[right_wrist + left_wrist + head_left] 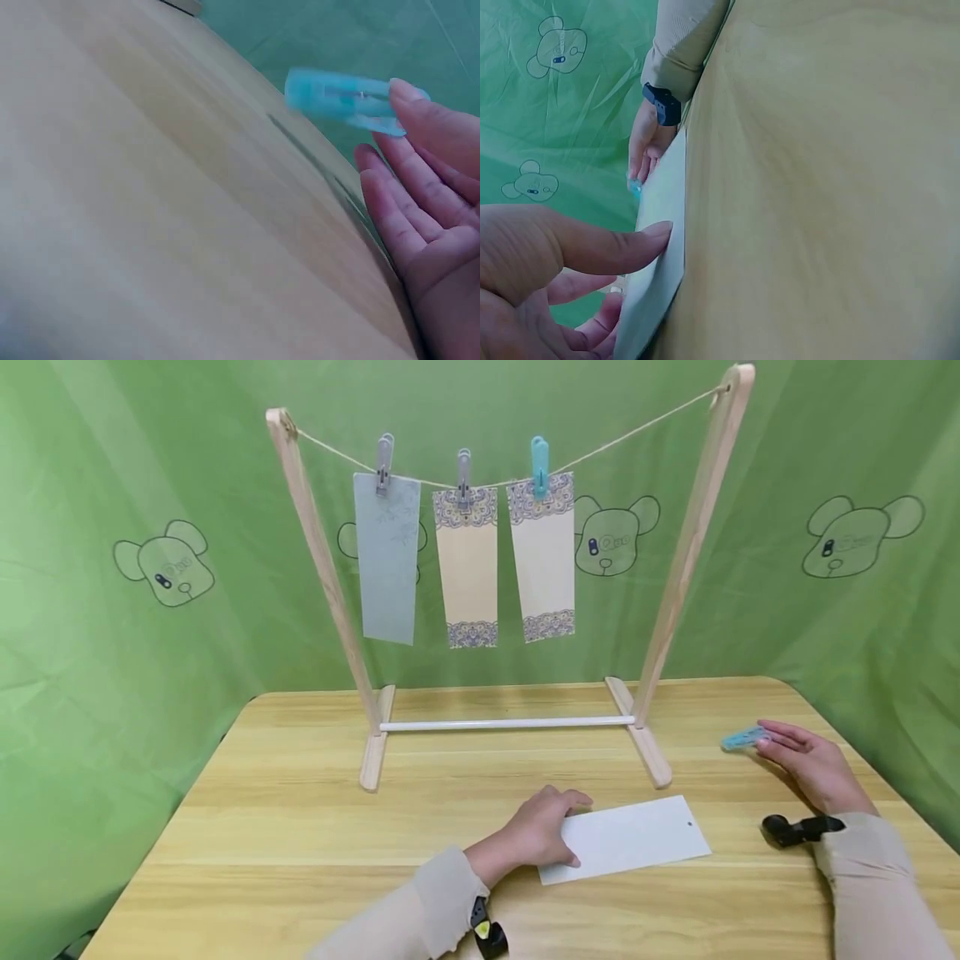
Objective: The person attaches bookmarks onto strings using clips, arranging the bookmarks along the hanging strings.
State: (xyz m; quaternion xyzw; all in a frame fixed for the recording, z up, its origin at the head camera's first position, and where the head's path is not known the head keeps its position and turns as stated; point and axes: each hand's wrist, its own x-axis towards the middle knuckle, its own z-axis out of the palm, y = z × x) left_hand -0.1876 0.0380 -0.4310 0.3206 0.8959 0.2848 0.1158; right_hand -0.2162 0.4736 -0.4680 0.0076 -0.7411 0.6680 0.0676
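A pale rectangular card (637,835) with a small hole near its right end lies low over the table front. My left hand (536,831) grips its left end, thumb at the near edge and fingers at the far one. In the left wrist view the thumb presses the face of the card (660,195), which bends slightly. Over at the right, my right hand (821,768) holds a light blue clothespin (741,739). The right wrist view has thumb and fingers pinching the handle end of that clothespin (322,94), its clipping end pointing away from the hand.
A wooden rack (693,535) with a sagging string (637,435) stands at the back. From the string hang a blue-grey card (388,568), a beige patterned card (468,577) and a white patterned card (546,560), each under a clothespin. Green cloth (487,385) surrounds the table (262,827).
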